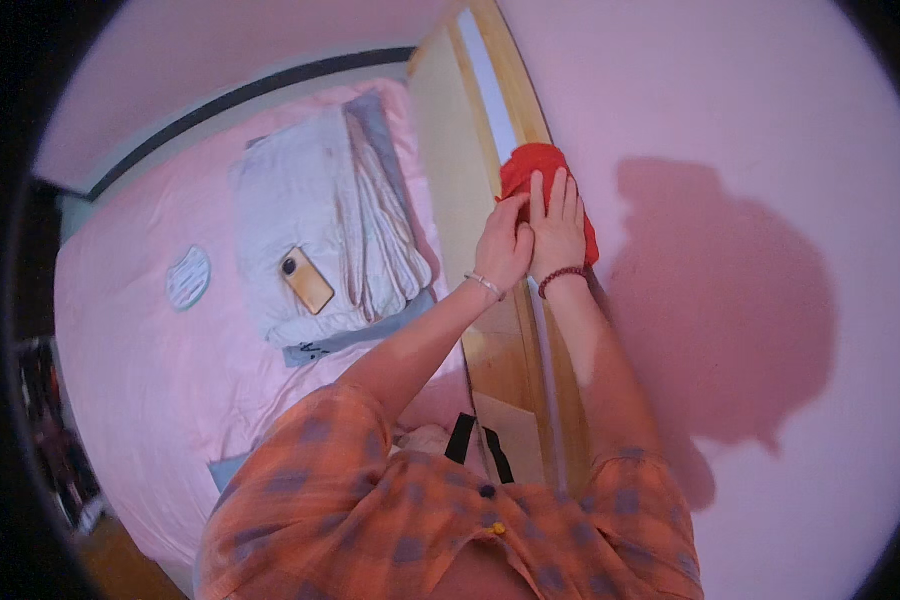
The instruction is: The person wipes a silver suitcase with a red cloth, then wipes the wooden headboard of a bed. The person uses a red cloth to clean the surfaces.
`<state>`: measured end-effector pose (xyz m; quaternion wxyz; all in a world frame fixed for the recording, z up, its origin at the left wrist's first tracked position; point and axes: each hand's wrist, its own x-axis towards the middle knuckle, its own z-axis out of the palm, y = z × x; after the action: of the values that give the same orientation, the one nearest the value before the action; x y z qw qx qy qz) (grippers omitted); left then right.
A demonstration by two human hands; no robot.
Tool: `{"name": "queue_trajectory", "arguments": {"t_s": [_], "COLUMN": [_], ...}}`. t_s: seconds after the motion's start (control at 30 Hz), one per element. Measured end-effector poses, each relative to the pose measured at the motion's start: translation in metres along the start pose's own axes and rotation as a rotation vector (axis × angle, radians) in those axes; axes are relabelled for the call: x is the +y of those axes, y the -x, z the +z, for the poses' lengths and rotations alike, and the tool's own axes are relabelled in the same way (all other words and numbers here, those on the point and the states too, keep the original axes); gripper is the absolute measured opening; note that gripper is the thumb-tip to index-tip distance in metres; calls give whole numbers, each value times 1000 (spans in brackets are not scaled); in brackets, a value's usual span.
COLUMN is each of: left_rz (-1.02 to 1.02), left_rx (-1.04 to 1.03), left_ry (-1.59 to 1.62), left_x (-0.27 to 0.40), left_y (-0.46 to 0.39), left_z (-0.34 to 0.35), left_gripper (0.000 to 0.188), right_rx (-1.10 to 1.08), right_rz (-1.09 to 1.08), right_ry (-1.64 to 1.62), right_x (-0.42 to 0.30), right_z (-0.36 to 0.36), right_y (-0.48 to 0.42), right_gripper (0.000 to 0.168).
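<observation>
A red cloth (534,159) lies on the top ledge of a wooden headboard (450,142) beside the wall. My right hand (557,232) presses flat on the cloth, its fingers extended and a dark red bead bracelet at the wrist. Touching it from the left, my left hand (505,240) rests its bent fingers by the cloth's near left edge; that wrist wears a light bangle. Whether the left fingers pinch any of the cloth is hidden. A pale strip (487,82) runs along the ledge.
Left of the headboard is a bed with a pink sheet (135,360). It bears a folded white quilt (292,180) with a gold phone (307,281) on top, and a round patterned object (189,277). A pink wall (757,97) rises at right.
</observation>
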<state>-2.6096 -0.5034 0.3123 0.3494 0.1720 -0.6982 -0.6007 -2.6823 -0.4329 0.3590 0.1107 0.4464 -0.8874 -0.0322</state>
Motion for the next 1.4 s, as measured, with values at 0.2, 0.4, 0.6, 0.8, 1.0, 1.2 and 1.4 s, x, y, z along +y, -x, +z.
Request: {"name": "queue_trajectory", "arguments": {"t_s": [0.2,0.4,0.6,0.8,1.0,1.2,1.4], "left_rz": [-146,-240,-393,-224,-455,-428,-503], "left_rx": [-213,-263,-356,-394,-296,-213,232], "left_ry": [78,49,-144,-157,-157,-211,-733], "left_x": [-12,-53,-89,-60,-56,-72,-164], "left_y": [-9,-25,-19,-20,-41,-22,43], "left_z": [-39,-105,-111,-98,-92,-80,-217], "left_gripper": [44,50,53,52,51,52,62], "right_rx": [-107,-95,13,-10,31,-121,-43], "right_rz": [56,109,55,75,68,50,25], "right_ry": [92,196,237,249,170,122,80], "right_x": [-14,-11,-24,-21,-26,-41,-21], "right_z": [-3,14,34,43,42,28,38], "right_y": [-16,-98,-124,-148,-206,-199,-196], "right_gripper": [77,81,62,65,78,77,84]}}
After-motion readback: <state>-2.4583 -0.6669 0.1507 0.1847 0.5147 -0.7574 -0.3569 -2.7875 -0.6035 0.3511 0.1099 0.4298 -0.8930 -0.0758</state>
